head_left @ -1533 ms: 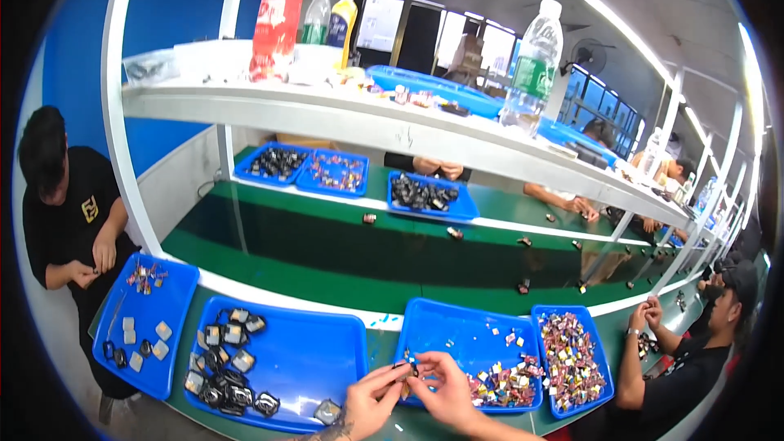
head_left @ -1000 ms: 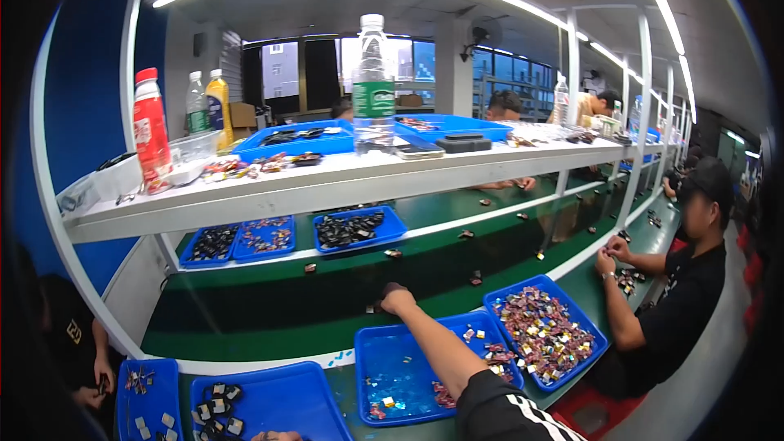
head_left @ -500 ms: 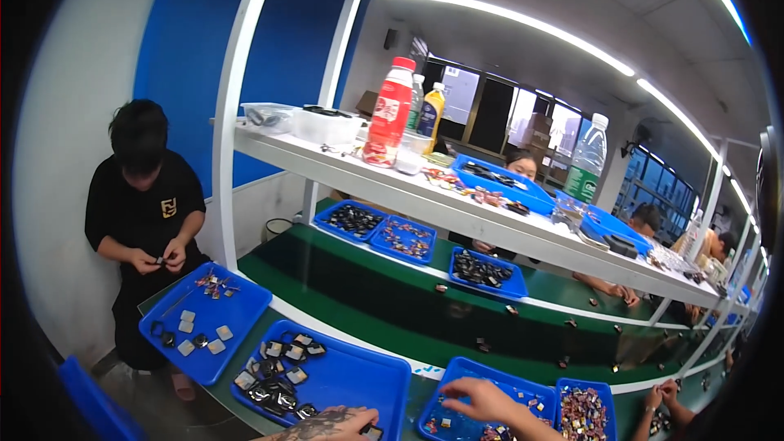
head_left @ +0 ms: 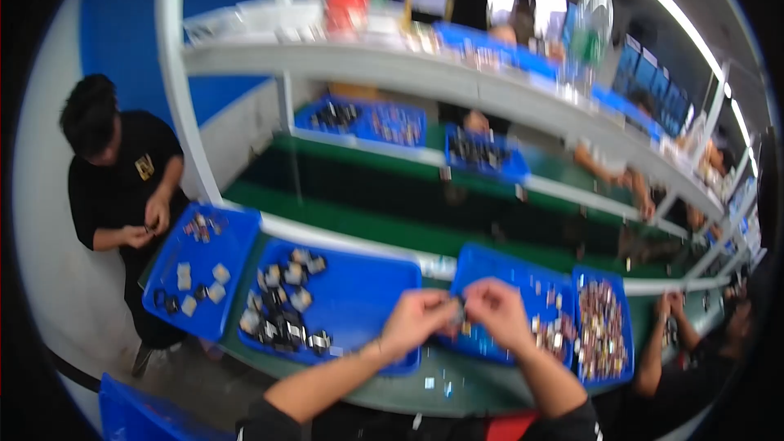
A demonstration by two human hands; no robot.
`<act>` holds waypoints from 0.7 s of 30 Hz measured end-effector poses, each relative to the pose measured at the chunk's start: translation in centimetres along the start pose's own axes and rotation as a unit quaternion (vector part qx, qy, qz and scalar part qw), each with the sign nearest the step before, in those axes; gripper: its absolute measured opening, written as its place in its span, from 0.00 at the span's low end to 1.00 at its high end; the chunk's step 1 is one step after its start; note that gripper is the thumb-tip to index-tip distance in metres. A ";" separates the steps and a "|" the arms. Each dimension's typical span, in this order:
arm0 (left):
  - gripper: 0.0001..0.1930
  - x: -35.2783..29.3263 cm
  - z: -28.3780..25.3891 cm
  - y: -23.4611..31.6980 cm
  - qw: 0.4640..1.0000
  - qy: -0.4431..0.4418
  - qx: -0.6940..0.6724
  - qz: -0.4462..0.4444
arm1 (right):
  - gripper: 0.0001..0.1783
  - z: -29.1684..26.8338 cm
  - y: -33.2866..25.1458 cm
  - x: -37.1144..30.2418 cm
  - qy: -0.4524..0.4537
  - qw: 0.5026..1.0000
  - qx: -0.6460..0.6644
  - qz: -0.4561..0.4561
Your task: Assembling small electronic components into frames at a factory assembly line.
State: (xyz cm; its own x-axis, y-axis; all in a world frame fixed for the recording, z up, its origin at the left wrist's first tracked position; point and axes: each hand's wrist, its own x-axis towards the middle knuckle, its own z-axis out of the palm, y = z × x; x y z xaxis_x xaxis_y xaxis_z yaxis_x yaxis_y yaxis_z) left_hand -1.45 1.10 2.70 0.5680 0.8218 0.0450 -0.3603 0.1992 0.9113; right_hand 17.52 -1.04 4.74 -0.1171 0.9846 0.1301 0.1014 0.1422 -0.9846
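My left hand (head_left: 418, 320) and my right hand (head_left: 496, 309) meet above the gap between two blue trays, both with fingers pinched together. Something small and dark sits between their fingertips, too blurred to name. Under and left of the hands is a blue tray (head_left: 367, 273) with a pile of black and silver watch-like cases (head_left: 286, 327) at its left side. Beneath my right hand, another blue tray (head_left: 510, 265) holds small loose parts (head_left: 554, 335). To its right stands a narrow tray heaped with small multicoloured parts (head_left: 602, 331).
A seated person in black (head_left: 122, 163) handles a small thing at the left, beside a blue tray (head_left: 233, 249) of square pieces. Behind the trays runs a green conveyor belt (head_left: 367, 220), under a white shelf (head_left: 392, 65) bearing bottles. Another worker's hands (head_left: 670, 306) are at the right.
My view has tilted down. My left hand has left the pile of cases in the left tray and come up to my right hand. Both now pinch together at one spot.
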 end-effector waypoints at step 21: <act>0.20 0.5 -0.6 -3.7 0.992 0.079 -0.062 -0.070 | 0.09 -13.0 4.9 -5.3 -0.062 0.845 -0.531 0.016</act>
State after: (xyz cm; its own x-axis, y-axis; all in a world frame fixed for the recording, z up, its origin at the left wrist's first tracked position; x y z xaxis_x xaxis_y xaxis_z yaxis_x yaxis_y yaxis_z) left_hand -0.32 1.08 -0.88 0.4989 0.8532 -0.1521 -0.3797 0.3730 0.8466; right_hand 31.47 -4.23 0.70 -0.1932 0.9808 0.0276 0.9284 0.1919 -0.3182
